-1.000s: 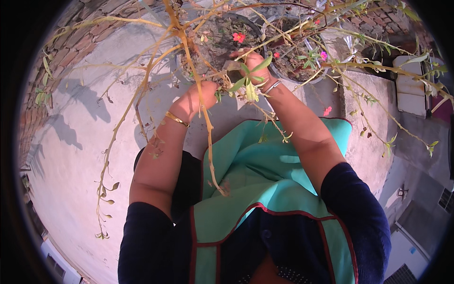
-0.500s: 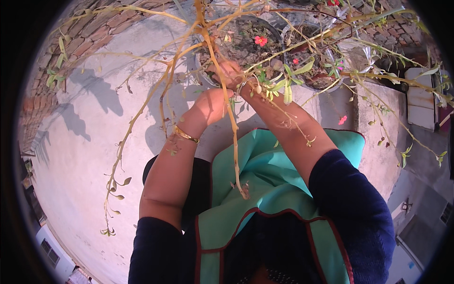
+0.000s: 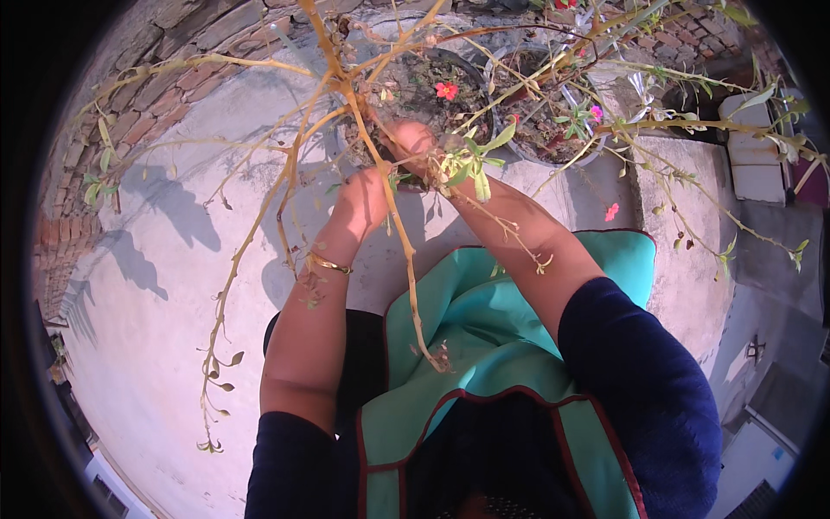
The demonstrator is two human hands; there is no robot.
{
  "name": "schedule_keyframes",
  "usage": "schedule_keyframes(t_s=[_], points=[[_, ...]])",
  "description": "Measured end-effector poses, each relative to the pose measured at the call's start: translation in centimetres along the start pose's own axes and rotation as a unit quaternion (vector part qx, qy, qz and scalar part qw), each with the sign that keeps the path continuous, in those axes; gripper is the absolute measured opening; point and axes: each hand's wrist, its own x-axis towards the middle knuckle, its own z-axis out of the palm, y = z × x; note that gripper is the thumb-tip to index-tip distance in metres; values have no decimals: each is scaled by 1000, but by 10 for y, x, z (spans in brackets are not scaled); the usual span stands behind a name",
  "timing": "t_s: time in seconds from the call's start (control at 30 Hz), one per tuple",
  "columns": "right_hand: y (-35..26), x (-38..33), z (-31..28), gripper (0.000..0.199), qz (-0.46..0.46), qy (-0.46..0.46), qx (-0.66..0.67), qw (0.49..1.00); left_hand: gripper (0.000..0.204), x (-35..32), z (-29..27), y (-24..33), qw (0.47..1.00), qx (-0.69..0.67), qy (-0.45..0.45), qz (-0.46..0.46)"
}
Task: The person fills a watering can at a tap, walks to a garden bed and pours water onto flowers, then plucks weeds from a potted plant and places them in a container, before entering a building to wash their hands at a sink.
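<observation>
Pale concrete floor lay around the soil-filled pot, with a brick wall to its left. My right hand was over the pot's near side, my left hand just short of it; their fingertips were hidden, so I could not tell whether either was clamped on anything. Yellowish stems spread above the pot.

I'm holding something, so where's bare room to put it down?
On the floor, between the bricks and hanging stem. It's crowded around the pots, with branches, the left hand and right hand.
</observation>
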Motion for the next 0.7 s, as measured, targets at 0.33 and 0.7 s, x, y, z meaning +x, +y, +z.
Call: schedule_keyframes(t_s=[0.33, 0.7], points=[[54, 24, -15, 17, 116, 28, -126, 985, 19, 92, 48, 4, 963, -228, 122, -71], [49, 38, -24, 17, 53, -48, -165, 984, 21, 97, 95, -22, 970, 176, 146, 81]])
